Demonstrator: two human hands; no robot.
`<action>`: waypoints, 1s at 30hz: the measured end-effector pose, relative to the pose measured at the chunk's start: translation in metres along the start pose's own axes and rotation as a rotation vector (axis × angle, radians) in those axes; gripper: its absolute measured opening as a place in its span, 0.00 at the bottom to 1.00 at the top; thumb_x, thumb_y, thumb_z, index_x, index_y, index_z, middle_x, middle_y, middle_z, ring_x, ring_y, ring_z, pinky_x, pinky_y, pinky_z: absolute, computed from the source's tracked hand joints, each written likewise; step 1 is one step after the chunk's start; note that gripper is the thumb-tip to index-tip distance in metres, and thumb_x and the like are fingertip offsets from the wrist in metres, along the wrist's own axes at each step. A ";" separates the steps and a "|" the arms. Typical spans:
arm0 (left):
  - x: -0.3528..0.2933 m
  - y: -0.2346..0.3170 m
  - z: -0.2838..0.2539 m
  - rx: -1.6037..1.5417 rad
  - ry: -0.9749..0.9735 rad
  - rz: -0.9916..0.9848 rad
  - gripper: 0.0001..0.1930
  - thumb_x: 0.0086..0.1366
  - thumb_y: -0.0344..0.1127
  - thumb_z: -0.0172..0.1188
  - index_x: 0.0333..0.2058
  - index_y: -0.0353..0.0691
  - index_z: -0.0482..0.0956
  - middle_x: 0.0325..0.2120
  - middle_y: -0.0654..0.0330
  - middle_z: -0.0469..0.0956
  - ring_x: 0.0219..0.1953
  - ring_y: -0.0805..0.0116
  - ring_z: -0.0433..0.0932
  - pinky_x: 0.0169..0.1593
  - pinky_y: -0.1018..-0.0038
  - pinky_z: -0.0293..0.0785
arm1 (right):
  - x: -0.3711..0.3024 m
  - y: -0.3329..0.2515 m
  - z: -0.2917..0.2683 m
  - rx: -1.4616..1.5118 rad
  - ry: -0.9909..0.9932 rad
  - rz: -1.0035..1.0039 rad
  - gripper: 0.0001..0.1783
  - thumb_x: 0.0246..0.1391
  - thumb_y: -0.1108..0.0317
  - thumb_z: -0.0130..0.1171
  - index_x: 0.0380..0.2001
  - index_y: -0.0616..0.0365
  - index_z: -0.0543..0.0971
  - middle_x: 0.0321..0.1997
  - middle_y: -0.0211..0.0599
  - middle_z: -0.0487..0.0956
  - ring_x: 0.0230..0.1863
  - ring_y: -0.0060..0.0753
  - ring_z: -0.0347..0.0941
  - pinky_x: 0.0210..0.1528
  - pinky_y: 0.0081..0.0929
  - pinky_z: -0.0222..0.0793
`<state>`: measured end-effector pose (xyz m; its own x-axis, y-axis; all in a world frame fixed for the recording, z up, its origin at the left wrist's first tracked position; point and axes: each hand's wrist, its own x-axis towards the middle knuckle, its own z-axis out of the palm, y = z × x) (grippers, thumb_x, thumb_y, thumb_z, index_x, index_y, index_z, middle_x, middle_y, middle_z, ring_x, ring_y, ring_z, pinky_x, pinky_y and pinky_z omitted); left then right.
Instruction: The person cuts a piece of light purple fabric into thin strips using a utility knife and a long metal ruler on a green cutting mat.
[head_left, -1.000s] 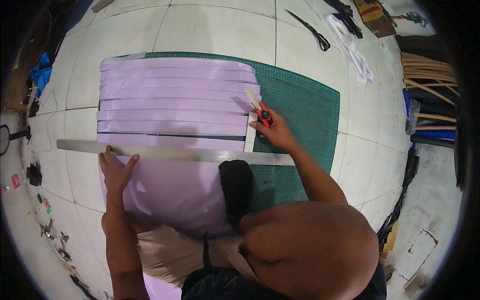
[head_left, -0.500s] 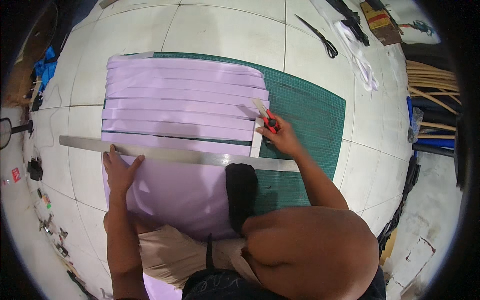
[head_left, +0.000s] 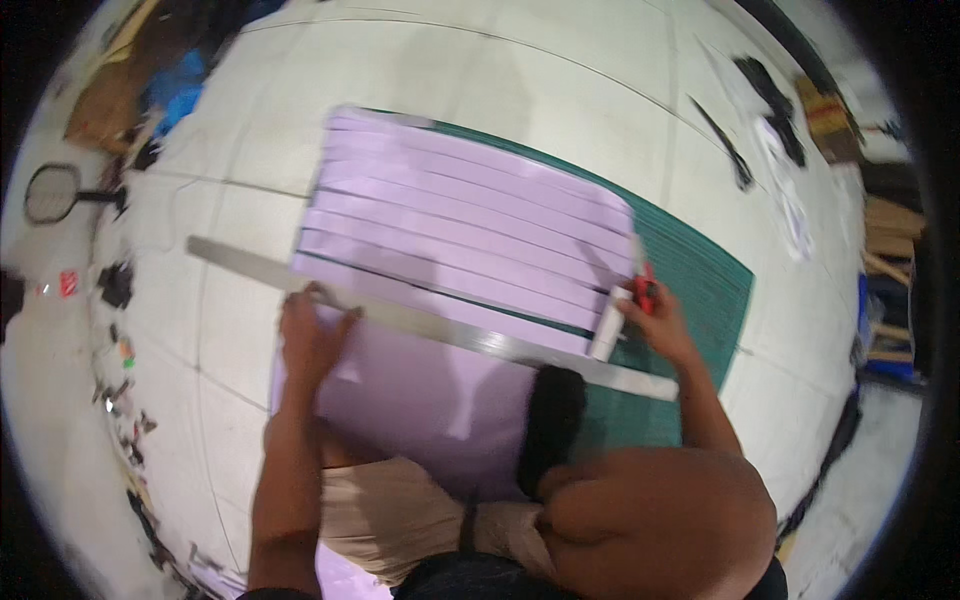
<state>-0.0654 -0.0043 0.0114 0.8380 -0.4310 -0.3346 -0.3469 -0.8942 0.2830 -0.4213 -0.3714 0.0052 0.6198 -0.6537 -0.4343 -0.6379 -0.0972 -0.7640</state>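
Note:
A long metal ruler (head_left: 488,342) lies slantwise across a lilac sheet (head_left: 430,395), which is cut into several strips (head_left: 465,215) on its far side. On the ruler's left part my left hand (head_left: 315,335) rests with fingers spread, holding nothing. My right hand (head_left: 658,318) grips a red utility knife (head_left: 645,288), its blade end pointing away from me. The same hand's fingers touch a short white bar (head_left: 609,325), set across the strips' right ends with its near end at the ruler. A green cutting mat (head_left: 705,270) lies underneath. Blur hides the fine finger detail.
My black-socked foot (head_left: 553,415) stands on the sheet and mat, close against the ruler. Scissors (head_left: 722,142) and white cloth (head_left: 790,205) lie on the tiled floor at far right. Small items (head_left: 125,350) and a racket-shaped object (head_left: 75,193) are at left.
The view has turned, so everything sits further right and more tilted. Both hands keep about the same places along the ruler; the knife now points more straight away from me.

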 end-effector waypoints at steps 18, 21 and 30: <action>-0.013 -0.013 0.014 -0.164 0.162 -0.052 0.53 0.50 0.53 0.74 0.65 0.29 0.56 0.64 0.37 0.56 0.65 0.35 0.57 0.64 0.47 0.63 | 0.141 -0.260 0.303 0.151 -0.330 -0.289 0.23 0.55 0.60 0.67 0.47 0.66 0.74 0.32 0.34 0.79 0.29 0.24 0.75 0.31 0.24 0.71; -0.013 -0.011 0.007 -0.203 0.152 -0.046 0.52 0.50 0.51 0.74 0.65 0.28 0.57 0.64 0.36 0.57 0.65 0.35 0.58 0.65 0.47 0.62 | 0.156 -0.254 0.327 0.078 -0.260 -0.357 0.24 0.54 0.58 0.67 0.47 0.64 0.76 0.31 0.35 0.80 0.29 0.27 0.75 0.36 0.27 0.72; -0.009 -0.005 -0.001 -0.205 0.098 -0.122 0.51 0.49 0.48 0.75 0.65 0.28 0.58 0.64 0.39 0.58 0.65 0.38 0.59 0.65 0.49 0.61 | 0.163 -0.253 0.336 -0.057 -0.308 -0.391 0.22 0.55 0.56 0.66 0.43 0.62 0.76 0.26 0.38 0.78 0.30 0.29 0.73 0.35 0.30 0.69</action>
<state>-0.0710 0.0047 0.0138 0.9088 -0.2990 -0.2911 -0.1570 -0.8913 0.4254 -0.0054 -0.2009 -0.0323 0.9183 -0.3086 -0.2479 -0.3494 -0.3375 -0.8740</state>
